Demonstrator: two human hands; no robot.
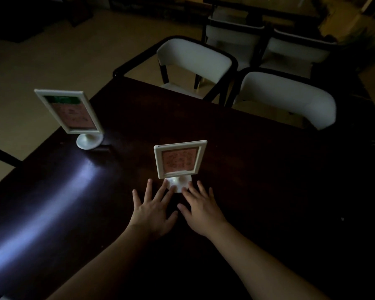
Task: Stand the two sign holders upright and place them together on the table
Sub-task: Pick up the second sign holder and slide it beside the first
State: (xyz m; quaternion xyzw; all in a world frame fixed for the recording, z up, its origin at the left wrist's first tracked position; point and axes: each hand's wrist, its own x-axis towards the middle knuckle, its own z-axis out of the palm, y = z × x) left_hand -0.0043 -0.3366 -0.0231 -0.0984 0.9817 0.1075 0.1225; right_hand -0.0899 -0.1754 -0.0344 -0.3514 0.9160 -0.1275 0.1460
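Observation:
Two white sign holders stand upright on the dark wooden table [236, 148]. The small square sign holder [179, 159] is in the middle, on a round white foot. The tall sign holder [70, 113] stands well apart from it, near the table's left edge. My left hand [153, 210] and my right hand [200, 207] lie flat with fingers spread just in front of the small holder. Fingertips of both hands touch its round foot. Neither hand grips anything.
Two white chairs [195, 59] [286, 98] with dark frames stand along the table's far side, with more chairs behind them. The room is dim. A bright reflection streaks the table's left part [52, 202].

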